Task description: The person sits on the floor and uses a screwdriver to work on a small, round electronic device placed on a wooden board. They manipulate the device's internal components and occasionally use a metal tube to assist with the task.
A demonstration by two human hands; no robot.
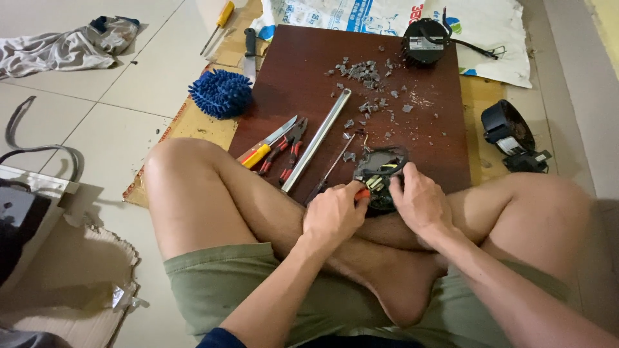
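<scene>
1. Head view, placement: I see the person sitting cross-legged on the tiled floor, with a dark brown board (309, 71) laid in front of the knees as a work surface. My guess is the small black device (380, 175) sits at the board's near edge, right against the shins, so both hands can reach it without leaning.

2. Head view, hands: The left hand (334, 212) is curled tight around an orange-handled tool (362, 193), its tip pointing into the device. The right hand (420, 201) wraps the device's right side with fingers pressed against it, steadying it, as I judge.

3. Head view, spare tools: Red-handled pliers (288, 149), a yellow-handled knife (267, 143), a metal bar (317, 140) and a thin screwdriver (332, 169) lie just left of the device, within reach.

4. Head view, the device: It is round, black and opened up, with yellow and white parts showing inside; finer detail is too small to tell. Grey fragments (369, 80) are scattered over the board beyond it. Two similar black units rest farther off, one (425, 40) on the board's far edge, one (509, 134) on cardboard to the right.
</scene>
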